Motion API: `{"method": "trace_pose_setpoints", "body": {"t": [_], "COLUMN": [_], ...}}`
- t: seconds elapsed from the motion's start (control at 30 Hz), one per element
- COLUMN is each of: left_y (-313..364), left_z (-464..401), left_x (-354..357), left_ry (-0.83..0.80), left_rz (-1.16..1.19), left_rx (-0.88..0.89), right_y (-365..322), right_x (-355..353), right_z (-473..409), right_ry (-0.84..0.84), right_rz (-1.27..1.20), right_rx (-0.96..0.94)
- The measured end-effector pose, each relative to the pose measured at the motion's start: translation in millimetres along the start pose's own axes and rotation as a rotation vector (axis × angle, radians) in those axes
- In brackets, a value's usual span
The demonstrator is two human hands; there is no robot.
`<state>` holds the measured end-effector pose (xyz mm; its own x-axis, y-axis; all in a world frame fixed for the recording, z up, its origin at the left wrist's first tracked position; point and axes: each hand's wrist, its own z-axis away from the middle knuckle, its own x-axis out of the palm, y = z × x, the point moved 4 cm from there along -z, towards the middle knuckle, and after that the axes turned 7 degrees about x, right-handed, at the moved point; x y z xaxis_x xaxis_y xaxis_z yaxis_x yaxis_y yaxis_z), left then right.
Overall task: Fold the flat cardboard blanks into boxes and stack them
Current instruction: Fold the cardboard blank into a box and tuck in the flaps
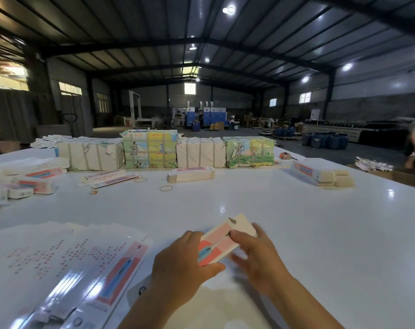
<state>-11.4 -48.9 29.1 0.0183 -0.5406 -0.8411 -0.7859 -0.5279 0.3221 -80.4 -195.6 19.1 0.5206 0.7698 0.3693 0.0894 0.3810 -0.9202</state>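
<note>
A large factory hall with a dark pitched roof of corrugated metal on steel beams, lit by round ceiling lamps scattered overhead. The far wall is grey, with a bright window high in its middle; smaller windows line the right wall, and a row of them the left. At the far end stand blue machines. Blue drums sit in a cluster on the grey floor at the right. Near, a glossy white table spreads wide, mirroring the lamps.
</note>
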Motion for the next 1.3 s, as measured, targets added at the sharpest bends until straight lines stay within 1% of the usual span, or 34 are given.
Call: {"method": "trace_pose_setpoints", "body": {"t": [0.03,0.07,0.1,0.13,0.2,0.23,0.3,0.33,0.4,0.47,0.5,0.53,0.57,0.63,0.67,0.77,0.87,0.93,1.0,1.07,1.2,1.3], "left_y": [1,2,2,2,2,3,4,4,2,2,2,2,3,5,6,8,12,17,19,21,23,23], "left_z": [0,0,0,0,0,1,0,0,1,2,3,3,2,1,1,1,0,-1,0,2,2,1], "left_x": [1,1,0,0,0,0,-1,-2,-1,-1,-2,-3,-5,-9,-10,-11,-13,-16,-18,-21,-19,-17], "left_ry": [-0.013,-0.015,-0.011,-0.010,-0.025,-0.027,-0.009,0.000,-0.009,0.012,0.053,0.088,0.110,0.147,0.161,0.175,0.214,0.216,0.290,0.311,0.253,0.257], "left_rz": [0.014,0.019,0.017,0.013,0.027,0.033,0.012,0.003,0.019,0.062,0.078,0.067,0.009,-0.144,-0.185,-0.229,-0.285,-0.277,-0.296,-0.315,-0.362,-0.414], "left_rx": [0.009,0.018,0.025,0.030,0.031,0.034,0.048,0.051,0.035,0.029,0.040,0.048,0.047,0.049,0.059,0.086,0.120,0.154,0.210,0.238,0.241,0.240], "right_y": [2,2,2,1,-4,-8,-13,-14,-12,-9,-8,-7,-6,-7,-9,-15,-17,-19,-21,-22,-20,-15], "right_x": [5,7,6,4,-1,0,2,4,11,17,21,26,29,26,24,21,21,23,23,24,22,20], "right_z": [1,1,1,0,4,8,18,22,26,27,30,33,36,33,29,27,29,32,33,34,32,33], "right_ry": [-0.125,-0.175,-0.152,-0.087,0.046,0.095,0.157,0.165,0.155,0.131,0.120,0.105,0.095,0.083,0.072,0.016,-0.020,-0.032,-0.054,-0.060,0.012,0.116], "right_rz": [-0.121,-0.151,-0.140,-0.095,0.104,0.257,0.609,0.747,0.937,1.044,1.058,1.019,0.910,0.590,0.486,0.354,0.345,0.312,0.301,0.326,0.424,0.593], "right_rx": [0.052,0.044,0.000,-0.071,-0.266,-0.377,-0.581,-0.645,-0.667,-0.642,-0.645,-0.646,-0.621,-0.527,-0.469,-0.361,-0.383,-0.412,-0.431,-0.457,-0.495,-0.558]}}
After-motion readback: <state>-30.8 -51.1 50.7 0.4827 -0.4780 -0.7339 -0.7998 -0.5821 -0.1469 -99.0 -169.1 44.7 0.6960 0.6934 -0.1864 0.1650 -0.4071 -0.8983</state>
